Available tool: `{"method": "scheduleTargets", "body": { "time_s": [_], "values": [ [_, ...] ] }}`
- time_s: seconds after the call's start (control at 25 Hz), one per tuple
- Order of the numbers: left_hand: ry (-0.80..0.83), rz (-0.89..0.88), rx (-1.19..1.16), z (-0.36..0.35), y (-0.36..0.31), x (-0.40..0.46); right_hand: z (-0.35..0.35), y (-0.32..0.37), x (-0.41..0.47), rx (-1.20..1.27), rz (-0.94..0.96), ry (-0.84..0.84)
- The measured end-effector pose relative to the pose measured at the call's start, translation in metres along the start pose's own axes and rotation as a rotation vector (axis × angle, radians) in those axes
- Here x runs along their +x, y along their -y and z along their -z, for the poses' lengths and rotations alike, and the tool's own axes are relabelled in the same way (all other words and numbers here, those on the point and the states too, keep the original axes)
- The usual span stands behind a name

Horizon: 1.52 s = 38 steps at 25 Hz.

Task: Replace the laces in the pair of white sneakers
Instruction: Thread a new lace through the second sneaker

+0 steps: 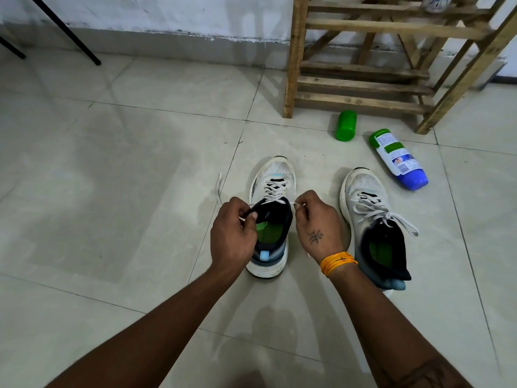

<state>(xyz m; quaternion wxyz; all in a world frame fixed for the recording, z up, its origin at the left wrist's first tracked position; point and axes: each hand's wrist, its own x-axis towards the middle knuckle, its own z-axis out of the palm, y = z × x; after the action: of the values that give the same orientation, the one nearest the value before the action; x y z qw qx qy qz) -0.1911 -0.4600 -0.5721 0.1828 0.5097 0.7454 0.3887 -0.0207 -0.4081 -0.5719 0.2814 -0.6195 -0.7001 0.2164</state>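
Sneakers on the floor, and I am working the lace at the top holes of the left one.

My left hand (233,229) pinches one lace end by the left sneaker (272,217), and my right hand (317,219) pinches the other end of the lace (275,191). The right sneaker (375,219) sits just beside, lace loose. I think I must next pull this lace out, hole by hole.

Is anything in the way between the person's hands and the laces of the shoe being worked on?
Nothing visible. The left hand and right hand each already pinch an end of the lace at the collar of the left sneaker. The other sneaker and two bottles lie off to the side.
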Motion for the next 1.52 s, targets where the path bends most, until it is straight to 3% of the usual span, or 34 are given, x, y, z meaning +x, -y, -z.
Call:
{"method": "scheduleTargets", "body": {
  "time_s": [0.16,0.36,0.48,0.64,0.88,1.2,1.28,1.4,1.52],
  "values": [
    [0.023,0.151,-0.169,0.001,-0.005,-0.002,-0.004,0.003,-0.004,0.133,-0.080,-0.071],
    [0.069,0.483,-0.269,0.000,-0.013,0.027,-0.001,0.018,0.001,0.597,-0.436,-0.144],
    [0.098,0.585,-0.557,0.003,-0.034,0.048,0.011,0.033,0.007,0.968,-0.555,-0.143],
    [0.143,0.515,-0.746,0.011,-0.048,0.053,0.027,0.035,0.014,1.086,-0.552,-0.083],
    [0.189,0.471,-0.696,0.025,-0.057,0.048,0.035,0.043,0.013,1.008,-0.472,-0.044],
    [0.161,-0.114,-0.351,0.050,-0.092,0.070,0.046,0.075,0.036,0.670,-0.016,0.210],
    [0.213,-0.191,-0.359,0.053,-0.098,0.075,0.049,0.075,0.040,0.666,0.010,0.215],
    [0.329,-0.169,-0.403,0.054,-0.098,0.079,0.059,0.075,0.041,0.639,0.024,0.252],
    [0.548,-0.213,-0.302,0.055,-0.090,0.081,0.069,0.074,0.041,0.650,0.025,0.310]
  ]
}}
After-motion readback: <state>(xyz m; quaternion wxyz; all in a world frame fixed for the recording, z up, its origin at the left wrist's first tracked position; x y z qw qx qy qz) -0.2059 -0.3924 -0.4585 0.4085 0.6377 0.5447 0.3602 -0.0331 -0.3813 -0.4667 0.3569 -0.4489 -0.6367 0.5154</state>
